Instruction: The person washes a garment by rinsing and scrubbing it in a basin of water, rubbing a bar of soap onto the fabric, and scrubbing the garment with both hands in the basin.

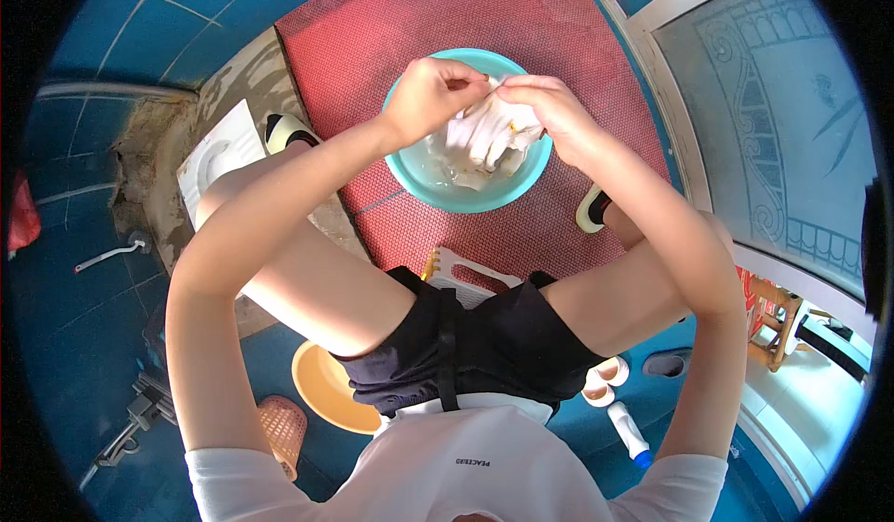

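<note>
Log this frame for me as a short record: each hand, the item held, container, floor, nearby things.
Left hand: left hand, fingers pinching the cloth's upper edge
Right hand: right hand, fingers gripping the same edge, close beside the left
Item held: bunched white fabric cloth with small yellowish marks
Container: round turquoise plastic basin, below the hands
Floor: red textured mat under the basin
Nearby: round yellow basin; pink perforated basket; white blue-capped bottle
</note>
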The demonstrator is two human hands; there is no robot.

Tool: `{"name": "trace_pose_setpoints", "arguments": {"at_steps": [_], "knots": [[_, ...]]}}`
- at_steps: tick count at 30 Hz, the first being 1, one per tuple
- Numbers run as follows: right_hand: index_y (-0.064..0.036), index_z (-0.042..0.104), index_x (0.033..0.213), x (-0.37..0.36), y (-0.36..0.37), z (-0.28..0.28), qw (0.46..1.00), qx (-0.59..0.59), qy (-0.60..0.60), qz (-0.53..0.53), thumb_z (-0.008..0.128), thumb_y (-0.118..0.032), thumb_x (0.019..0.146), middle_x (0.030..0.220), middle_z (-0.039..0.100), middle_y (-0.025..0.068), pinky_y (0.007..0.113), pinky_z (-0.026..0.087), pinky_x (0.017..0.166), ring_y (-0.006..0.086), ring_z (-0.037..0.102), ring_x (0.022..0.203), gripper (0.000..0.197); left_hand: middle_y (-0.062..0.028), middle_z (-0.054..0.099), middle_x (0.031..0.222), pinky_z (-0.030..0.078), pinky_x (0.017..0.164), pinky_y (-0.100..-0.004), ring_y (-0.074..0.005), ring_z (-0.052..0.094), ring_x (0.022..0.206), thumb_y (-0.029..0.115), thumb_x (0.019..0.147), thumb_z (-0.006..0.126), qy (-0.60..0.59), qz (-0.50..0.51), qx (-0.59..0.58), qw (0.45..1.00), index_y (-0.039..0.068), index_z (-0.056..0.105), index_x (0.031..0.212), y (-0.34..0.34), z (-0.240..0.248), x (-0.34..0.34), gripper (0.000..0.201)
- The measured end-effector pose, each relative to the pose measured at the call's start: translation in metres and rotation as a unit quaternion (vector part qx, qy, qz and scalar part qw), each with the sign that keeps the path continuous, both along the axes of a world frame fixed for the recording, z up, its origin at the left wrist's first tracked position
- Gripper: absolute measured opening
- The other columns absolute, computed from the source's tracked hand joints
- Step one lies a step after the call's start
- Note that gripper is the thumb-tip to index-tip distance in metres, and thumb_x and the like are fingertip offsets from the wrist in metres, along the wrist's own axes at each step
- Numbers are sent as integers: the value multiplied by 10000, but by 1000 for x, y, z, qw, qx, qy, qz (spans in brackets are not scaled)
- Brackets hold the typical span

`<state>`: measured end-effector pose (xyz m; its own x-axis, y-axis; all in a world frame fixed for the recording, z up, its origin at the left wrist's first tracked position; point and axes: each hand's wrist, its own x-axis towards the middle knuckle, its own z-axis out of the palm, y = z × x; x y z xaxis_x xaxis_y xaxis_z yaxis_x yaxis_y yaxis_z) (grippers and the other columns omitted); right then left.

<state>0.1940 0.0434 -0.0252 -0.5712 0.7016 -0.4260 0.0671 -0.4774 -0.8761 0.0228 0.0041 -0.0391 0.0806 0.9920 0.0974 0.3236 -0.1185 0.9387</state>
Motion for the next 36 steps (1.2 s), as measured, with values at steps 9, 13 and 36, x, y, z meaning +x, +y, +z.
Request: {"name": "trace_pose_setpoints", "arguments": {"at_steps": [9, 13, 36], "knots": [[-42, 606, 885, -22, -37, 8, 951, 223, 5, 215, 437, -36, 767, 758, 572, 50, 229, 416, 588, 80, 515, 659, 206, -76, 602, 683, 454, 582, -239, -93, 552, 614, 102, 719, 572, -47, 64, -144, 986, -21, 603, 776, 19, -11, -9, 139], [-23, 495, 1009, -14, -16, 20, 963, 121, -86, 225, 482, -92, 744, 768, 571, 99, 259, 429, 603, 131, 550, 703, 274, -68, 576, 695, 430, 579, -240, -103, 525, 629, 125, 743, 533, -80, 47, -146, 985, -24, 568, 796, 21, -12, 0, 162], [20, 569, 854, -4, -5, 3, 976, 180, -122, 21, 598, -215, 734, 771, 584, 73, 239, 426, 619, 122, 549, 681, 266, -128, 520, 916, 425, 845, -294, -207, 514, 877, 111, 795, 476, -505, 88, -237, 825, -43, 466, 924, 14, 71, 12, 201]]}}
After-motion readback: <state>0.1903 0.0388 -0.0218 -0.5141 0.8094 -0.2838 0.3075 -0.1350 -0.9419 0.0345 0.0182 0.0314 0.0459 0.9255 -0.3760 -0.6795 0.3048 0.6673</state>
